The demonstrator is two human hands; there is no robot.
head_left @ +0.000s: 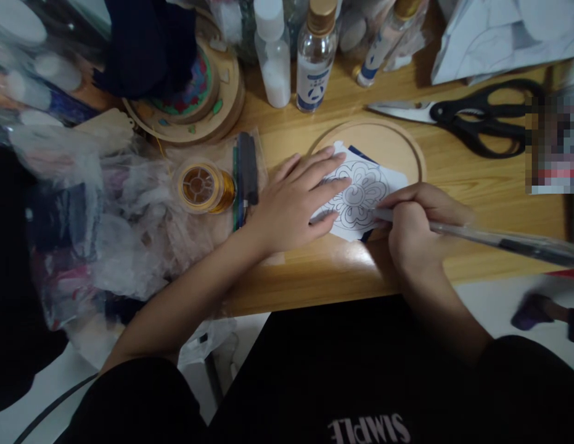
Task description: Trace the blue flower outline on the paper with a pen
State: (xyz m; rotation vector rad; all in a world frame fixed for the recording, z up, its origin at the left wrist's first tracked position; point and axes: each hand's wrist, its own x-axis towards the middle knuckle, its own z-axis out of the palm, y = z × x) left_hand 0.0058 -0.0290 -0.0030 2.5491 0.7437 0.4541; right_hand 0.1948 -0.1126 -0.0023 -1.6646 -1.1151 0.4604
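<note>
A white paper (393, 180) printed with a round flower pattern lies over a dark blue piece (357, 151), whose edges peek out at top and bottom. Both rest on a round wooden board (397, 143). My left hand (300, 200) is flat with its fingers spread, pressing on the paper's left side. In my right hand (418, 225) is a pen (490, 237), held low near its tip, which meets the right side of the pattern. The pen's long clear barrel points off to the right. Exactly where the tip touches is partly covered by my fingers.
Black-handled scissors (467, 114) lie beyond the board. Small bottles (314, 68) stand along the back. Left of my hand are a spool of golden thread (206, 188), dark pens (245, 172) and crumpled plastic bags (124, 216). Stacked wooden rounds (226, 92) sit at back left.
</note>
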